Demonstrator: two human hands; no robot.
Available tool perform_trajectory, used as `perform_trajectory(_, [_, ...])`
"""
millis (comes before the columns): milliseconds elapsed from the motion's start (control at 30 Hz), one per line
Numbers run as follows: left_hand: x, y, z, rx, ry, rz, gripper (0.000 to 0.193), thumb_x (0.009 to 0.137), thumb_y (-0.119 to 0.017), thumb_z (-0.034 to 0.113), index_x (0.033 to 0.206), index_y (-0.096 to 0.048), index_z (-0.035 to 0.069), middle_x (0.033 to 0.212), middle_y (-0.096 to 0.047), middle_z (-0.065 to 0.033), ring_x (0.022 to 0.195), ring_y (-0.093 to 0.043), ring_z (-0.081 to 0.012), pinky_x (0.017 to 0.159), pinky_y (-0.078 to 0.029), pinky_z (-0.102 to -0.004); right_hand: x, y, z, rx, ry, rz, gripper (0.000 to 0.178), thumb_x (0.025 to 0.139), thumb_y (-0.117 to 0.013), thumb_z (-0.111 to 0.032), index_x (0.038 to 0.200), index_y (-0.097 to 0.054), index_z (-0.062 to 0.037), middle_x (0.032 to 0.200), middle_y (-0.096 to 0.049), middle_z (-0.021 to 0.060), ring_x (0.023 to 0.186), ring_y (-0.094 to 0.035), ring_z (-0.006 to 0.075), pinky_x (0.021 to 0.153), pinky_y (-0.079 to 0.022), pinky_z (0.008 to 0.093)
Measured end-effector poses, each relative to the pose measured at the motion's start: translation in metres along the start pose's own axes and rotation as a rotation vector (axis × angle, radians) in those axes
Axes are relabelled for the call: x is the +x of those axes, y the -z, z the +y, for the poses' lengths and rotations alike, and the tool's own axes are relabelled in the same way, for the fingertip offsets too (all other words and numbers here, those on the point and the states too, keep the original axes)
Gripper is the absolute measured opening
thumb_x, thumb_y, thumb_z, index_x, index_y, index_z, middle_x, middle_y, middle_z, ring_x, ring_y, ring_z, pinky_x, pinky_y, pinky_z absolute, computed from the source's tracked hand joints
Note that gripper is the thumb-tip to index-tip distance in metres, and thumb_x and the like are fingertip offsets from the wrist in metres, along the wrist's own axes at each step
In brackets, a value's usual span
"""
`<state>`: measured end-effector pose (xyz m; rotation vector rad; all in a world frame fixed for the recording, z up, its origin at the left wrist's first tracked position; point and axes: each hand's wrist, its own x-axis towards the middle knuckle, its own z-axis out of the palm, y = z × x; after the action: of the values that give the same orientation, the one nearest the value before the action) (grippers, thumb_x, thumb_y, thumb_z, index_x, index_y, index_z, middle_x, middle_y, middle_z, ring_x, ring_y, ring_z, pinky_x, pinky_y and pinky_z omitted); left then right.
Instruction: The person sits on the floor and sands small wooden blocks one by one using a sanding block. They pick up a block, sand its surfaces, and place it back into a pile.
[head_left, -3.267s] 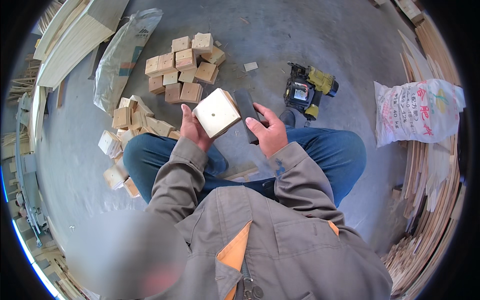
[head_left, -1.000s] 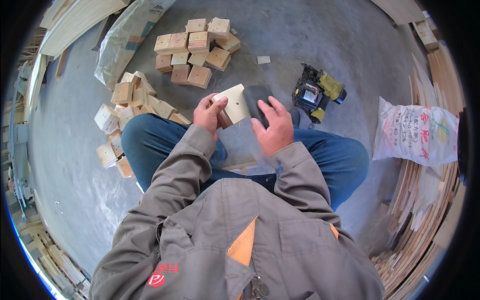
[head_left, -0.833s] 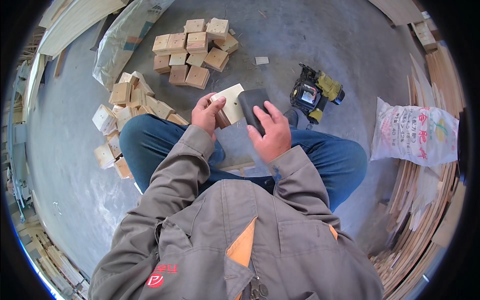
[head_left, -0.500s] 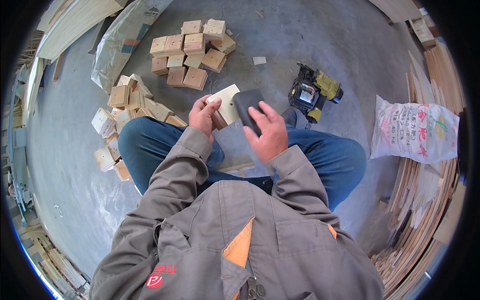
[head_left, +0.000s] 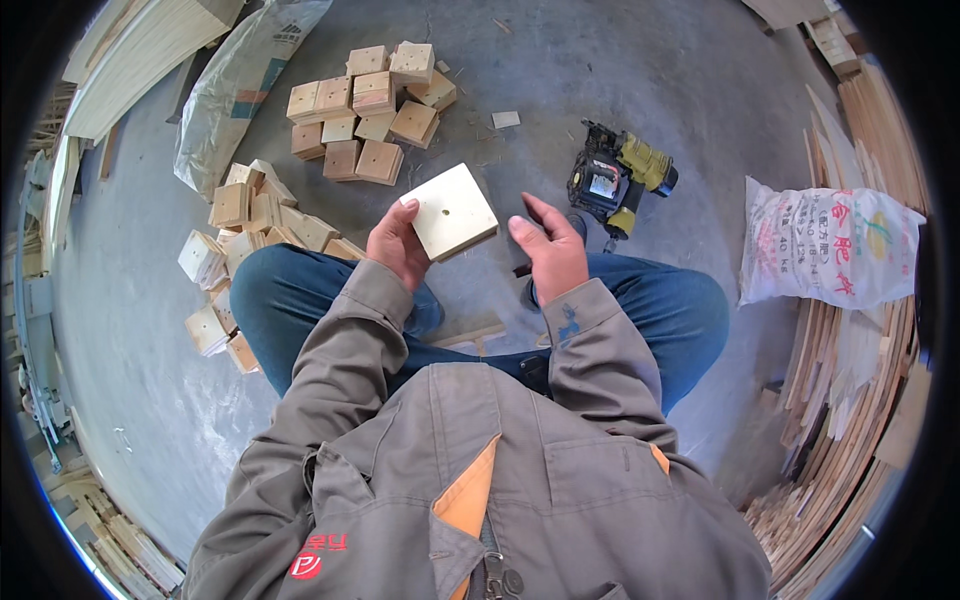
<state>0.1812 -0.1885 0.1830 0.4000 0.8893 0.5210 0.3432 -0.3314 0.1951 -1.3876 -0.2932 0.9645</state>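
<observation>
My left hand (head_left: pixel 398 245) grips the left edge of a square, pale wooden block (head_left: pixel 462 212) with a small hole near its middle. The block is tilted, showing its top face and a layered side. Apart from it on the right is my right hand (head_left: pixel 552 255), thumb and forefinger raised. A dark edge of a black rectangular block (head_left: pixel 521 270) shows beside this palm; the hand hides the rest of it. Similar wooden blocks (head_left: pixel 372 93) lie piled ahead, with more blocks (head_left: pixel 232 205) beside my left knee.
A black and yellow nail gun (head_left: pixel 622 178) lies on the floor beyond my right foot. To the right, a white printed sack (head_left: pixel 830 240) rests on stacked wooden strips (head_left: pixel 830 400). A clear plastic bag (head_left: pixel 235 95) and boards (head_left: pixel 150 60) are at the far left.
My right hand has drawn away from the wooden block, and the black block has turned mostly out of sight. The wooden block now shows its whole face in my left hand.
</observation>
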Motion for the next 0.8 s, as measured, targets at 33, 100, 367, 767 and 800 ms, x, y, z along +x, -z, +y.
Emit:
perform_trajectory(33, [0.0,0.001,-0.001,-0.02,0.003,-0.011,0.054,0.097,-0.059,0.038,0.14,-0.053,0.006,0.134,-0.064,-0.0135,0.122,-0.063,-0.03,0.107,-0.049,-0.0471,-0.003,-0.003,-0.002,-0.003,-0.022,-0.025,0.048,0.096,-0.071,-0.016,0.14,-0.058,-0.0025,0.11,-0.07,0.0106,0.088,-0.066,0.0121,0.07,-0.055,0.0257])
perform_trajectory(100, [0.001,0.001,-0.002,-0.062,0.008,-0.033,0.059,0.098,-0.059,0.046,0.141,-0.052,0.006,0.134,-0.065,-0.0129,0.122,-0.064,-0.0307,0.106,-0.049,-0.0486,-0.002,-0.007,0.001,0.003,-0.04,-0.078,0.05,0.096,-0.071,-0.016,0.141,-0.057,-0.0025,0.107,-0.071,0.011,0.086,-0.066,0.0119,0.069,-0.055,0.0261])
perform_trajectory(367, [0.007,0.013,-0.004,-0.053,0.004,-0.1,0.097,0.083,-0.057,0.081,0.145,-0.049,0.007,0.139,-0.061,-0.0133,0.125,-0.061,-0.0328,0.105,-0.05,-0.0536,-0.011,-0.013,-0.003,-0.035,-0.049,-0.148,0.05,0.095,-0.072,-0.017,0.14,-0.057,0.0001,0.112,-0.069,0.0114,0.092,-0.066,0.0128,0.076,-0.055,0.0268])
perform_trajectory(767, [0.004,0.012,0.002,-0.176,-0.051,-0.335,0.108,0.071,-0.069,0.081,0.147,-0.047,0.007,0.143,-0.057,-0.0137,0.13,-0.057,-0.0334,0.109,-0.048,-0.0529,-0.015,-0.004,-0.006,-0.316,0.263,-0.151,0.054,0.089,-0.076,-0.024,0.134,-0.06,0.003,0.14,-0.057,0.0212,0.13,-0.055,0.0292,0.11,-0.042,0.0362])
perform_trajectory(800, [0.004,0.011,0.002,-0.181,-0.056,-0.344,0.108,0.07,-0.07,0.08,0.146,-0.047,0.007,0.143,-0.058,-0.0135,0.13,-0.058,-0.033,0.108,-0.049,-0.0525,-0.015,-0.004,-0.006,-0.313,0.273,-0.144,0.054,0.09,-0.076,-0.024,0.134,-0.061,0.0029,0.14,-0.057,0.0213,0.13,-0.055,0.0293,0.11,-0.042,0.0363])
